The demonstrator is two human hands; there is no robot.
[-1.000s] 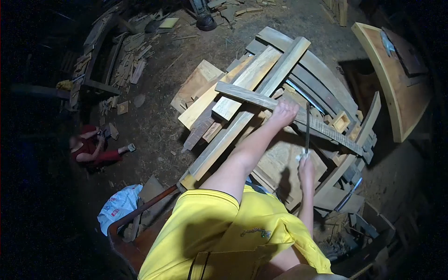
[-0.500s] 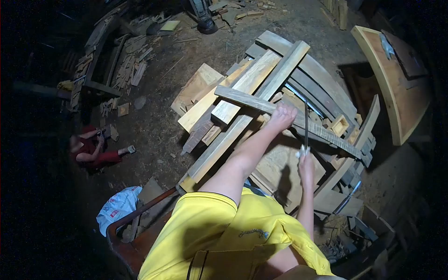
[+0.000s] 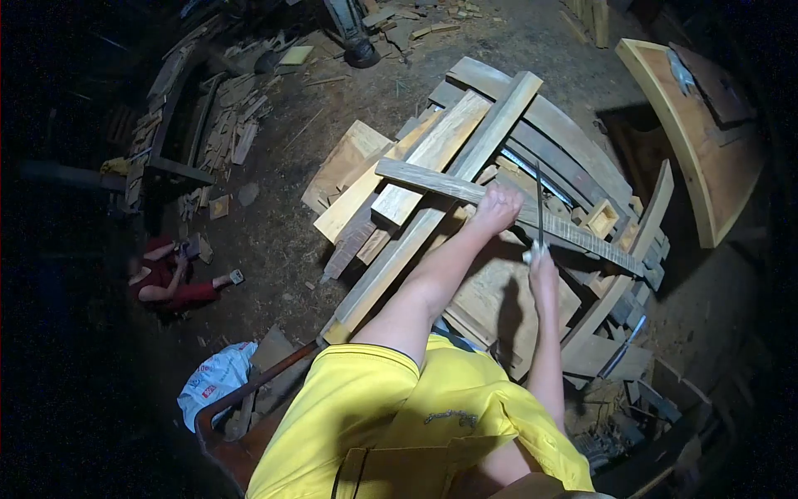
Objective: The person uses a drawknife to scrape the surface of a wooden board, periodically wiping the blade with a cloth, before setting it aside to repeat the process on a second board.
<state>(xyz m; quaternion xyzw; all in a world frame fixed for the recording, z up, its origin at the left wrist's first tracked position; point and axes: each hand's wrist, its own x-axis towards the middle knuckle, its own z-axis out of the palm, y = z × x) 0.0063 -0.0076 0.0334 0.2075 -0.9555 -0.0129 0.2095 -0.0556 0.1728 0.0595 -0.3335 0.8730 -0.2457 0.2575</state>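
Observation:
My left hand [image 3: 499, 208] is wrapped over a long narrow wooden plank [image 3: 432, 180], pressing it down across a thick beam [image 3: 490, 141]. To its right, my right hand [image 3: 544, 271] grips the pale handle of a saw [image 3: 540, 208]. The thin dark blade shows edge-on, lying across the plank and pointing away from me. Many fine crosswise lines mark the stretch of plank right of the blade. Under the plank is a pile of boards, with a small wooden box [image 3: 603, 219] just beyond it.
A large wooden slab [image 3: 698, 141] stands at the right. A person in red [image 3: 170, 270] sits on the ground at the left. A white plastic bag [image 3: 214, 384] lies beside a rusty metal bar [image 3: 258, 384]. Wood scraps [image 3: 241, 125] are scattered further back.
My right hand has pushed the saw slightly forward, away from me, across the plank. My left hand keeps its hold on the plank. The view has shifted a little.

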